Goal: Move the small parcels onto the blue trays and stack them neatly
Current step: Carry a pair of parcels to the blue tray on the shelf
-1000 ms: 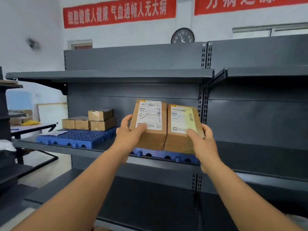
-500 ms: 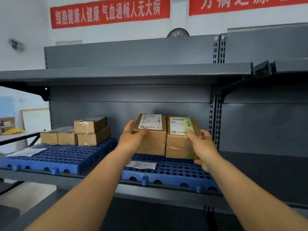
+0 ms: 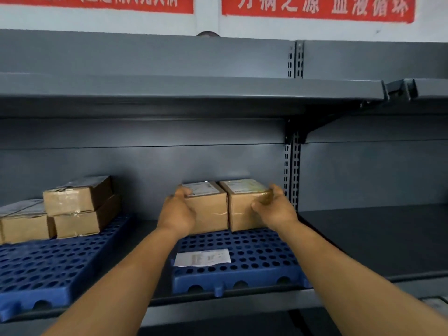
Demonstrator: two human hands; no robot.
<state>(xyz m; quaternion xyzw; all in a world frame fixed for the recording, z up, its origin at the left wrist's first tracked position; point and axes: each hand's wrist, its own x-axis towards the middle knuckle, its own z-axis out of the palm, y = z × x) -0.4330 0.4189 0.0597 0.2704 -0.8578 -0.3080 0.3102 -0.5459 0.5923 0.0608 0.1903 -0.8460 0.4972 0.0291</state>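
Two brown cardboard parcels with white labels sit side by side at the back of the right blue tray [image 3: 254, 253]. My left hand [image 3: 177, 212] grips the left parcel [image 3: 209, 209] on its left side. My right hand [image 3: 274, 209] grips the right parcel [image 3: 242, 207] on its right side. Both parcels rest on or just above the tray; I cannot tell which. On the left blue tray [image 3: 48, 265] lie three more parcels [image 3: 77, 207], two of them stacked.
A white paper slip [image 3: 202, 257] lies on the right tray near its front. The grey shelf above [image 3: 194, 93] overhangs the parcels. A slotted upright post [image 3: 292, 166] stands just right of my right hand. Bare shelf surface [image 3: 375, 238] extends rightwards.
Both hands carried the two parcels forward and down, from tilted upright in the air to flat at the back of the right tray. The view moved closer to the shelf.
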